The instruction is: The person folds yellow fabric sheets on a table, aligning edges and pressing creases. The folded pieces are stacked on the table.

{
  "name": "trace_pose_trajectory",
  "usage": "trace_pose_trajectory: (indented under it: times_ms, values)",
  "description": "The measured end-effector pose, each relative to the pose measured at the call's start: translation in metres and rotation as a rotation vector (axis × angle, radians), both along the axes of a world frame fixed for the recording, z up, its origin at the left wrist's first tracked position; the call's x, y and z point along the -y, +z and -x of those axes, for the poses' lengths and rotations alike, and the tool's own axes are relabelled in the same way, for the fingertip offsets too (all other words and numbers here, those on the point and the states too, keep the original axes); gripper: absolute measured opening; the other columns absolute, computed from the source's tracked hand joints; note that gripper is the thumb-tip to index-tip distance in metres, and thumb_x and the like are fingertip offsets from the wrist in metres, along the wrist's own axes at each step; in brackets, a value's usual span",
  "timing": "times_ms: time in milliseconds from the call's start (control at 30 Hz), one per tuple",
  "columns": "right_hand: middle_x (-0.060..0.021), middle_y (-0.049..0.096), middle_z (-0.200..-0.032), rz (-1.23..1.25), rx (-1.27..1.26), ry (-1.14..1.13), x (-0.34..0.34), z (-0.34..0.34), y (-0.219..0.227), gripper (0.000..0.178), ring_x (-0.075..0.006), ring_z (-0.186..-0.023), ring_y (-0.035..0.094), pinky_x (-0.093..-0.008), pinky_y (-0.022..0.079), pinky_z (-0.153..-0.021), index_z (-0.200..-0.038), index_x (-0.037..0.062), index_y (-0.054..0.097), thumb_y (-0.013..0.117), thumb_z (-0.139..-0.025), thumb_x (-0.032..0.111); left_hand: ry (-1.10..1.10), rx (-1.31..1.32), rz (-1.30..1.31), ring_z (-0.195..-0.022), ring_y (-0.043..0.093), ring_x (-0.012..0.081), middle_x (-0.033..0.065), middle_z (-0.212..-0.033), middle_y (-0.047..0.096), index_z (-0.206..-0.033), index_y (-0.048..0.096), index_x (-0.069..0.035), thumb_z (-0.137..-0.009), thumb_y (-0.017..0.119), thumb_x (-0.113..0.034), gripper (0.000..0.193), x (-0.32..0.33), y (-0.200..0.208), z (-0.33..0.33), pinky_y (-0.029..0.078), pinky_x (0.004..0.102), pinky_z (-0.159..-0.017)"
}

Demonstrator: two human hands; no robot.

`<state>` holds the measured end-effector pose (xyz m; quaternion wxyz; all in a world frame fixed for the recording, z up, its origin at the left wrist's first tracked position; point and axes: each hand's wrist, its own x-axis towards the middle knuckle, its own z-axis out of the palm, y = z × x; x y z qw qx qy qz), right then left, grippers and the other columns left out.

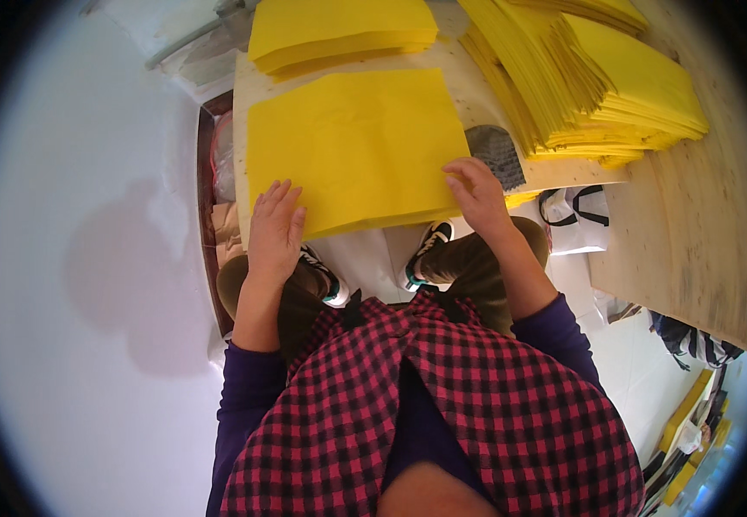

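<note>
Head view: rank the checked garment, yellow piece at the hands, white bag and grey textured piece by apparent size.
1. Checked garment
2. Yellow piece
3. White bag and grey textured piece: too alike to rank.

Plain bright yellow covers the flat stack (356, 146) between left hand (276, 228) and right hand (479, 194), the far stack (339, 30) and the fanned pile (641, 90) beyond them. Beside the right hand, a textured pad (494, 148) is dark grey on a pale tan worktop (482, 105). Below both hands, the sleeves (554, 338) are purple and the garment (326, 422) checked red and black.
</note>
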<state>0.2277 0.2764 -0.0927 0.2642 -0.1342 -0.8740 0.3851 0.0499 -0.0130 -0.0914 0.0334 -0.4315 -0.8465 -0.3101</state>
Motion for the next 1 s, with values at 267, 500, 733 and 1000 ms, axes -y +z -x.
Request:
trace_pose_trajectory:
  times_ms: [267,500,733,1000]
  values:
    - [-0.0151,0.061,-0.097,-0.025,-0.003,0.021,0.002,0.006,0.012,0.018,-0.0313,-0.096,0.057,-0.0362,0.045,-0.086,-0.098,-0.0005,0.061,0.059,-0.085,0.011,-0.037,-0.018,0.041,-0.129,0.04,0.0363,0.0196,-0.133,0.049,-0.124,0.054,-0.002,-0.095,0.048,-0.026,0.038,-0.008,0.001,-0.002,0.025,0.0473,-0.11]
    - [-0.0092,0.063,-0.105,0.826,-0.026,0.192,0.013,0.06,0.028,0.026,-0.02,-0.1,0.06,-0.0319,0.047,-0.089,-0.11,0.0004,0.06,0.051,-0.096,0.021,-0.043,-0.012,0.107,-0.129,0.039,0.0374,0.0208,-0.134,0.049,-0.124,0.055,-0.001,-0.093,0.05,-0.023,0.038,-0.01,-0.005,-0.003,0.026,0.048,-0.11]
    - [-0.0117,0.06,-0.112,1.448,-0.024,0.149,-0.038,0.13,-0.023,0.031,-0.0239,-0.105,0.058,-0.0344,0.048,-0.091,-0.113,-0.0013,0.055,0.047,-0.098,0.025,-0.046,0.039,0.074,-0.129,0.04,0.0372,0.0206,-0.133,0.049,-0.122,0.056,-0.001,-0.093,0.051,-0.022,0.037,-0.011,-0.007,-0.001,0.026,0.0481,-0.109]
    - [-0.01,0.058,-0.111,0.887,-0.471,-0.349,-0.111,0.109,0.029,0.032,-0.0209,-0.103,0.055,-0.0334,0.043,-0.092,-0.121,0.0004,0.051,0.048,-0.096,0.021,-0.042,0.049,0.073,-0.129,0.04,0.0374,0.0206,-0.133,0.05,-0.122,0.056,-0.001,-0.092,0.051,-0.021,0.037,-0.012,-0.01,0.0,0.025,0.048,-0.11]
